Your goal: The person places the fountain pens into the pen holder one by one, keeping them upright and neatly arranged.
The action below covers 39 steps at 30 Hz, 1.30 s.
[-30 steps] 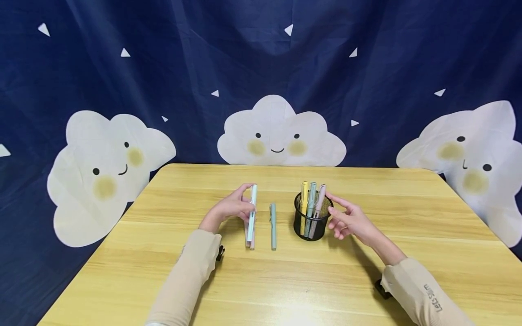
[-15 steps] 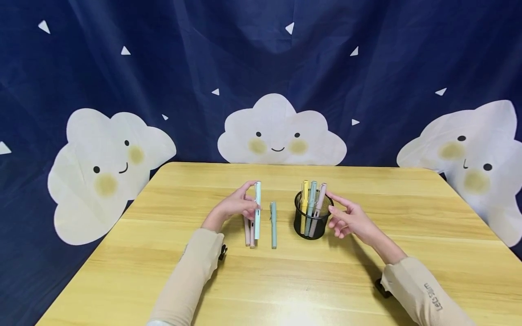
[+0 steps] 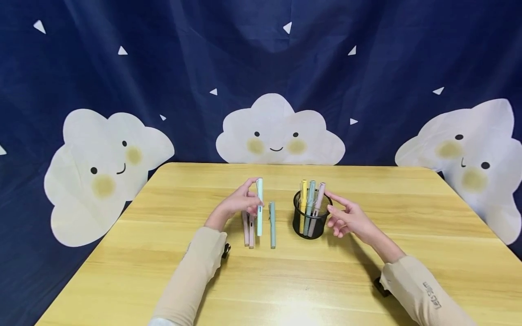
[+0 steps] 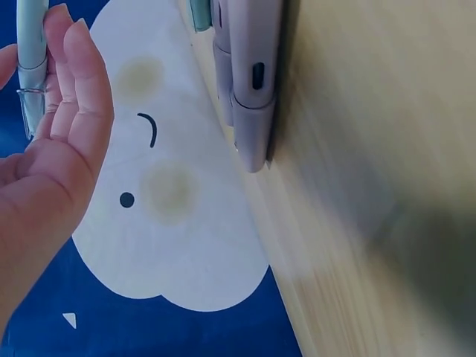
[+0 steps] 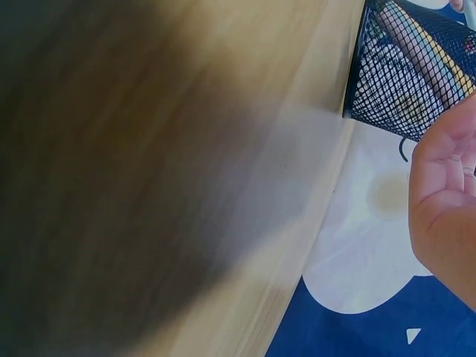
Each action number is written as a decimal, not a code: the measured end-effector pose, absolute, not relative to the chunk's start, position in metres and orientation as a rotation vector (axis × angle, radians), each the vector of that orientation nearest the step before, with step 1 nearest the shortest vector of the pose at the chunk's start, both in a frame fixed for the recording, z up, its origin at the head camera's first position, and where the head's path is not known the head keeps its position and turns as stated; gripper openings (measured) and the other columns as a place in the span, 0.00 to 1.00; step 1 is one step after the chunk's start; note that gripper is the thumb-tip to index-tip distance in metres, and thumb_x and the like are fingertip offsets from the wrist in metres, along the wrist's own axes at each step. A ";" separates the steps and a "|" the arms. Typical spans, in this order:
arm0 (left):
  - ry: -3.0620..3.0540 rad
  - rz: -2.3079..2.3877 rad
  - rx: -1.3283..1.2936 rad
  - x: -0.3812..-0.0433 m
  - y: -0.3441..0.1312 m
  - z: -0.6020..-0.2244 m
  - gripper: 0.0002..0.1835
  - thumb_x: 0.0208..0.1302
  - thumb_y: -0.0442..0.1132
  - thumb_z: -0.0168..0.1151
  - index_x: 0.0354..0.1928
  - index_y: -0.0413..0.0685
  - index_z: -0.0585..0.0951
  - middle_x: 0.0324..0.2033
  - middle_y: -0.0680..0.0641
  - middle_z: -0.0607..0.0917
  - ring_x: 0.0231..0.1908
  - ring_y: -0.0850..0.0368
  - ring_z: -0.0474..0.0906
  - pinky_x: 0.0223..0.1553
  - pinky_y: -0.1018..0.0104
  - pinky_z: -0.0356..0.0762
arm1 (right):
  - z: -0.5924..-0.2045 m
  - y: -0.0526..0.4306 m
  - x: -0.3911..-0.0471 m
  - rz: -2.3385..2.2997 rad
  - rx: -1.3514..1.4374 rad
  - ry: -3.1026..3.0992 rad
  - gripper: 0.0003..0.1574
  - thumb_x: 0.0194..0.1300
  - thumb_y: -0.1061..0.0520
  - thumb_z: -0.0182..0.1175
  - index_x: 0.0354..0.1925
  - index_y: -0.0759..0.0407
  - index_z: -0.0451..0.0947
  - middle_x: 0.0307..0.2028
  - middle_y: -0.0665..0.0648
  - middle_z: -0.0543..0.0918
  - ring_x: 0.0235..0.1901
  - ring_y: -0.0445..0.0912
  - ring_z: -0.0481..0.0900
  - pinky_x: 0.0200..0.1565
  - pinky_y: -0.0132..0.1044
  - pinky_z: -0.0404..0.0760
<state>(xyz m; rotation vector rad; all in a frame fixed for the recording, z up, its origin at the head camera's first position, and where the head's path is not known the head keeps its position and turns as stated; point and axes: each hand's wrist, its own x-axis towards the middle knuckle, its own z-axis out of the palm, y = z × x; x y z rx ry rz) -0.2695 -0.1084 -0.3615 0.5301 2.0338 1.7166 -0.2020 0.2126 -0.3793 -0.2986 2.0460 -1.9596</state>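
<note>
My left hand (image 3: 240,203) pinches a pale mint pen (image 3: 259,213) between thumb and fingers, upright and raised off the table. In the left wrist view, the same pen (image 4: 31,44) shows at the fingertips. Below and beside that hand, two light purple pens (image 3: 251,233) lie side by side. A grey-green pen (image 3: 273,226) lies to their right. My right hand (image 3: 346,219) holds the right side of a black mesh pen holder (image 3: 303,224) at its rim, thumb and index finger on it. Inside stand a yellow pen (image 3: 303,194), a grey-green pen (image 3: 311,194) and a light purple pen (image 3: 320,197).
Everything stands on a light wooden table (image 3: 310,280). A dark blue curtain (image 3: 187,54) with white smiling clouds (image 3: 279,117) hangs behind its far edge. Both forearms come in from the near side in beige sleeves (image 3: 191,271).
My left hand has lifted the mint pen from over the light purple pens and carried it slightly right. The right hand has stayed at the pen holder.
</note>
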 end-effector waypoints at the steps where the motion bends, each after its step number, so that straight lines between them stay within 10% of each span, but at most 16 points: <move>1: 2.029 1.724 0.531 -0.270 -0.107 -0.362 0.40 0.53 0.23 0.50 0.67 0.49 0.48 0.29 0.34 0.78 0.16 0.58 0.69 0.25 0.65 0.76 | -0.380 0.212 -0.202 -1.961 -0.299 2.044 0.39 0.67 0.52 0.49 0.69 0.55 0.43 0.22 0.65 0.79 0.15 0.44 0.75 0.18 0.34 0.77; 39: 2.022 2.003 0.499 -0.269 -0.063 -0.338 0.40 0.55 0.23 0.56 0.67 0.55 0.53 0.30 0.33 0.80 0.18 0.53 0.76 0.25 0.62 0.79 | -0.381 0.212 -0.203 -1.947 -0.306 2.075 0.38 0.67 0.52 0.48 0.68 0.55 0.44 0.23 0.66 0.79 0.15 0.44 0.75 0.18 0.34 0.76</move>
